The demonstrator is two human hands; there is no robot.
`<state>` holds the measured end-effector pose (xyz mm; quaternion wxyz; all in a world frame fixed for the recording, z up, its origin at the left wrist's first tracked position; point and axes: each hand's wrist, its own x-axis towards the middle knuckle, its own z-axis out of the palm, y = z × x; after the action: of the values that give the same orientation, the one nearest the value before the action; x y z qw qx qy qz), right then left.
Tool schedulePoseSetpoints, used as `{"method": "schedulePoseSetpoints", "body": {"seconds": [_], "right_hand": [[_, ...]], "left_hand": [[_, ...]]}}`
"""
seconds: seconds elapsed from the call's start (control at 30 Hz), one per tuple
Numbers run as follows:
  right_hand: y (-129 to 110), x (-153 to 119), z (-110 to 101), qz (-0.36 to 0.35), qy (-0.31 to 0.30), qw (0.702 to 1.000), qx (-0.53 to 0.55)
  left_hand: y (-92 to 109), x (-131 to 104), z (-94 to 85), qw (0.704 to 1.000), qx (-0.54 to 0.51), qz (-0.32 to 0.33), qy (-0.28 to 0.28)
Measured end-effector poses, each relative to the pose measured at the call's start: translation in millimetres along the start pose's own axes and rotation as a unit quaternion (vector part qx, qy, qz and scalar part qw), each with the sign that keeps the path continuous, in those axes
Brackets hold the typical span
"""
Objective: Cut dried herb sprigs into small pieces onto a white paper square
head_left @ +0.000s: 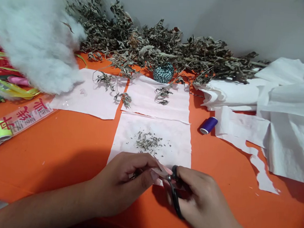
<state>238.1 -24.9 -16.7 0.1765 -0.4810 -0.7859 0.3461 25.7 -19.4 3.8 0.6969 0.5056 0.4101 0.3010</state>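
My right hand (pixel 200 194) is closed around the black handles of a pair of scissors (pixel 169 178). The blades point left and lie apart at the fingertips of my left hand (pixel 128 183). Those fingers are pinched together, and a dark bit of dried leaves (pixel 135 174) shows inside them; the rest is hidden by the hand. Just beyond both hands, a small pile of chopped dried leaf bits (pixel 149 142) is scattered over a white cloth-like square (pixel 180 137) on the orange table (pixel 75 139).
Dried leafy stems (pixel 158 43) line the wall, with a green-and-white ball of cord (pixel 163 72) before them. White stuffing (pixel 36 36) is heaped at left above packaged thread spools (pixel 15 123). At right are a purple spool (pixel 208 125) and white sheets (pixel 294 133).
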Motion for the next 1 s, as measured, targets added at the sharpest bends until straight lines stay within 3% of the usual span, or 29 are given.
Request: {"method": "schedulePoseSetpoints", "body": {"seconds": [0.4,1.0], "right_hand": [[-3.1,1.5,-5.1,0.000,0.025,1.000,-0.005],[-3.4,0.8,-4.4,0.006,0.016,1.000,0.005]], "left_hand": [[7.0,2.1,-0.6,1.000,-0.005,-0.006,0.014],[4.5,1.6,0.2,0.999,0.042,-0.002,0.015]]}}
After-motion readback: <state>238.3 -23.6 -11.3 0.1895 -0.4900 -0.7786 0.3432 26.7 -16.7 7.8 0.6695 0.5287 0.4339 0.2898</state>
